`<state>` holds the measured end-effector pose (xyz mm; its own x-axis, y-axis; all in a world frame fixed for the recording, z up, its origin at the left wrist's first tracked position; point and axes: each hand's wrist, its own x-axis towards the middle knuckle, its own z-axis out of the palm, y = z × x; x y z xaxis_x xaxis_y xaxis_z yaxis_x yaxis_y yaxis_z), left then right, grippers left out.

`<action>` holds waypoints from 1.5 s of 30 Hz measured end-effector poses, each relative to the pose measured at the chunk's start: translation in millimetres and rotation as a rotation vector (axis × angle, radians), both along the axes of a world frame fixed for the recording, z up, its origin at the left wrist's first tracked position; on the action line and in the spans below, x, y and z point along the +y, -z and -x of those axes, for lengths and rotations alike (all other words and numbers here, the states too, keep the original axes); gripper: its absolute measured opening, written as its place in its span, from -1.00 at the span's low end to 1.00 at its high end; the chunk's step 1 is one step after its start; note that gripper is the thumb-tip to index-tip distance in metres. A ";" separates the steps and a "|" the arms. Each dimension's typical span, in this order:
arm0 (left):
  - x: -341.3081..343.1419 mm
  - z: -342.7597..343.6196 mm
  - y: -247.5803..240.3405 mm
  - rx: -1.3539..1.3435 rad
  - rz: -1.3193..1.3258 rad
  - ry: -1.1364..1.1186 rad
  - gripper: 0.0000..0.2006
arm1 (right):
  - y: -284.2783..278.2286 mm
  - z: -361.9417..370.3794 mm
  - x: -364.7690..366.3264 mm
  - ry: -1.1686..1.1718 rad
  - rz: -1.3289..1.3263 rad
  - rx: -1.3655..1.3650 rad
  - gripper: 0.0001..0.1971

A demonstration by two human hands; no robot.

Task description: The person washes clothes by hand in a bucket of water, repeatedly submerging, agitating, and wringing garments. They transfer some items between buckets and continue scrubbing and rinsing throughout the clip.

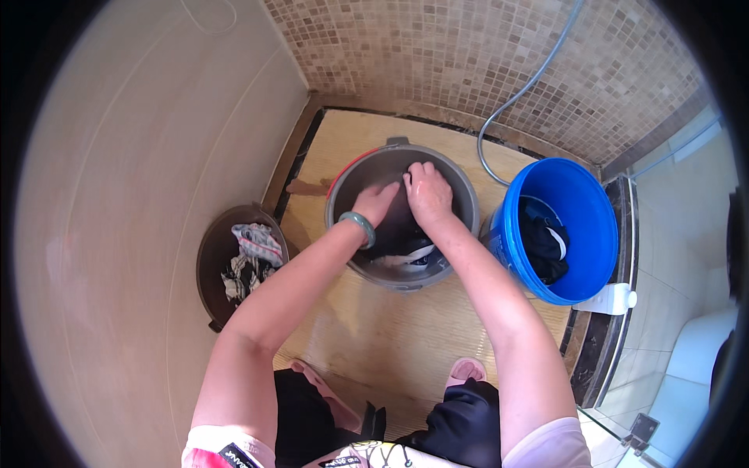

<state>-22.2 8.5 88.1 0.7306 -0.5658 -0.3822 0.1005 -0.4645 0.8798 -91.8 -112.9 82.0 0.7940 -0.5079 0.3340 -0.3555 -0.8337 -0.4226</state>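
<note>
Both my hands reach into a grey bucket (472, 203) in the middle of the floor. Dark wet clothing (396, 222) lies in it, with a white-striped part (407, 259) showing at the near side. My left hand (376, 204), below a green bangle (359, 228), is closed on the dark cloth, its fingertips mostly hidden. Close beside it, my right hand (428, 193) has its fingers curled over the same cloth near the far side of the bucket.
A tall blue bucket (597, 226) with dark clothes stands at the right, a white bottle (608, 299) beside it. At the left is a brown basin (209, 269) holding patterned clothes (257, 243). A shower hose (515, 97) hangs along the tiled wall behind.
</note>
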 end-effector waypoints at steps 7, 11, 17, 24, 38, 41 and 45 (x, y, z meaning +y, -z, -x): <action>-3.4 9.8 27.2 -0.546 -0.646 0.524 -0.35 | 25.0 19.5 15.3 -0.368 0.209 0.329 -0.54; -14.9 10.1 66.7 -0.588 -0.845 0.603 -0.46 | 39.7 9.1 24.2 -0.357 0.071 0.597 -0.47; -32.5 24.1 28.5 -0.472 -0.779 0.509 -0.53 | 32.6 7.0 2.0 -0.254 -0.183 0.755 -0.35; 4.4 -17.2 -44.3 -0.556 -0.307 0.578 -0.48 | -14.8 27.1 12.5 -0.384 -0.220 0.229 -0.20; 10.9 -30.7 -100.0 -0.620 0.046 0.494 -0.35 | -88.9 31.0 -9.1 -0.342 -0.543 -0.044 -0.46; 10.4 -6.0 -104.6 0.098 -0.174 0.226 -0.36 | -52.4 46.3 -15.4 -0.250 -0.473 0.235 -0.44; 14.0 1.9 -43.2 1.013 -0.087 -0.181 -0.13 | -53.2 47.9 -7.2 -0.232 -0.575 -0.032 -0.42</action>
